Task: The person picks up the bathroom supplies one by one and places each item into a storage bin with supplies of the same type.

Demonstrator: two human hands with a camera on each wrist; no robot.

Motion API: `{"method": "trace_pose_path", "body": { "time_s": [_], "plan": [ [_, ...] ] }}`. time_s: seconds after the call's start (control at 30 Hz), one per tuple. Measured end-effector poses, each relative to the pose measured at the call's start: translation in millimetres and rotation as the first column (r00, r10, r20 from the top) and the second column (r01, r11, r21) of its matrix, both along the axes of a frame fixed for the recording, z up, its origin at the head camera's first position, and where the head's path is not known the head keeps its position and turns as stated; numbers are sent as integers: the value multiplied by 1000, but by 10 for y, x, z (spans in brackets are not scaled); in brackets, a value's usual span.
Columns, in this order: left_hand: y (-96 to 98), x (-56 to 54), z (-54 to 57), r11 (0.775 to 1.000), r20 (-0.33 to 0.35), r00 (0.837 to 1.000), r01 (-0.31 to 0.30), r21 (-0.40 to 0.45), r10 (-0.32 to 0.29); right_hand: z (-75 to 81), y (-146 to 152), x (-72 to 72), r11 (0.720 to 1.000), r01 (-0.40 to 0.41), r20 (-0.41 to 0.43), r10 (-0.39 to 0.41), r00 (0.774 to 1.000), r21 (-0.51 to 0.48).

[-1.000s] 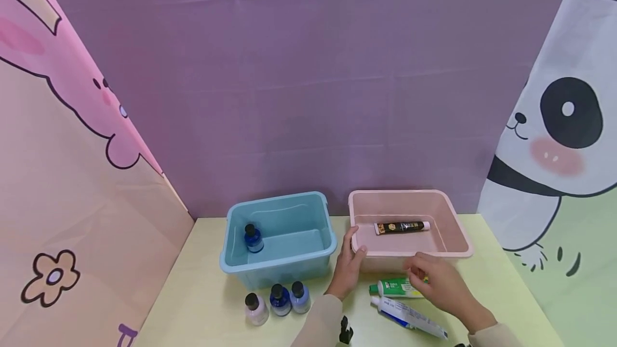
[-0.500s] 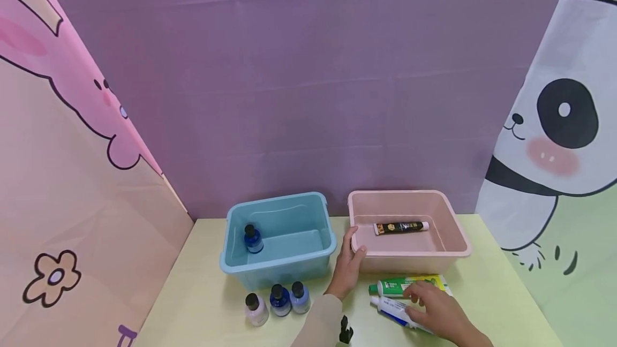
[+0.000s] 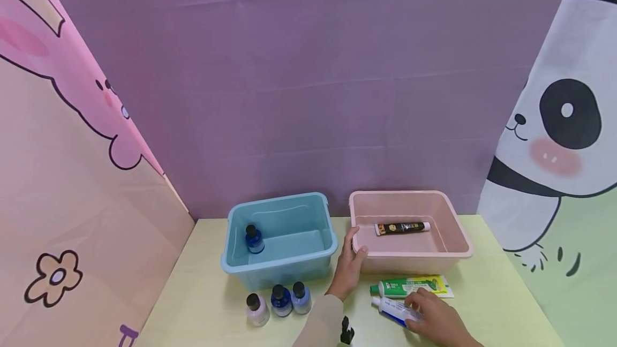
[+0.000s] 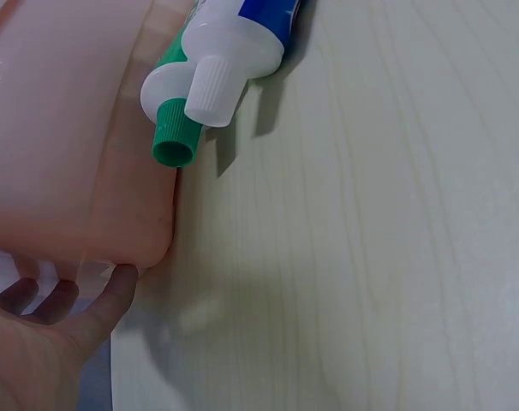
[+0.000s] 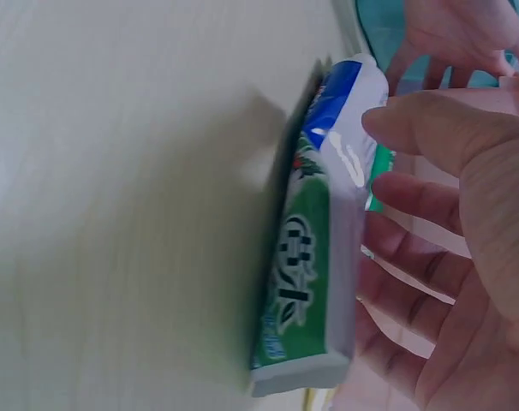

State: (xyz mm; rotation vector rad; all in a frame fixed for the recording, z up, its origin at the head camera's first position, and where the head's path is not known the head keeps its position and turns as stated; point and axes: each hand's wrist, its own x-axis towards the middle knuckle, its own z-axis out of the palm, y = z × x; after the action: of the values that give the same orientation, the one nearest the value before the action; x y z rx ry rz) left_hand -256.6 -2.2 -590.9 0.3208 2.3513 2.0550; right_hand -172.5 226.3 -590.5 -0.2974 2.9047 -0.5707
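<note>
My left hand (image 3: 348, 269) holds the near left corner of the pink plastic bin (image 3: 409, 263), thumb on its front and fingers along its side. In the left wrist view the thumb (image 4: 114, 300) lies against the bin's lower corner. My right hand (image 3: 436, 317) is over a white and blue toothpaste tube (image 3: 397, 310) on the table. In the right wrist view this tube (image 5: 302, 257) shows a green printed side; the thumb overlaps its upper edge and the fingertips are along its far edge. Behind it lies a green and yellow toothpaste tube (image 3: 414, 286). A black toothpaste tube (image 3: 402, 228) lies inside the bin.
A blue bin (image 3: 279, 269) stands left of the pink one, with a dark blue bottle (image 3: 254, 239) inside. In front of it stand a pale pink bottle (image 3: 257, 310), a dark blue bottle (image 3: 281, 301) and a light blue bottle (image 3: 301, 299). A purple backdrop (image 3: 308, 95) rises behind.
My right hand has moved from over the green and yellow tube toward me, down to the white and blue tube. My left hand has stayed at the pink bin's corner.
</note>
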Motion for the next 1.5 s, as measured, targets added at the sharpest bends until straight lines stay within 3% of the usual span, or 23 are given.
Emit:
{"method": "trace_pose_path", "body": {
  "time_s": [0.3,0.77,1.23,1.5],
  "plan": [
    [12,12,-9,1000,5,1000,-3,-7,3,-67,-22,-13,999,44,79,-45,996,7],
    [15,0,-7,1000,-9,1000,-6,-7,6,-150,-36,31,998,14,-43,-11,999,54],
    [9,-13,-6,1000,1,1000,-8,-14,8,-151,-60,26,996,-7,-39,11,999,91],
    [6,2,5,1000,14,1000,-4,-10,4,-173,-37,45,992,-35,-123,50,991,121]
  ]
}}
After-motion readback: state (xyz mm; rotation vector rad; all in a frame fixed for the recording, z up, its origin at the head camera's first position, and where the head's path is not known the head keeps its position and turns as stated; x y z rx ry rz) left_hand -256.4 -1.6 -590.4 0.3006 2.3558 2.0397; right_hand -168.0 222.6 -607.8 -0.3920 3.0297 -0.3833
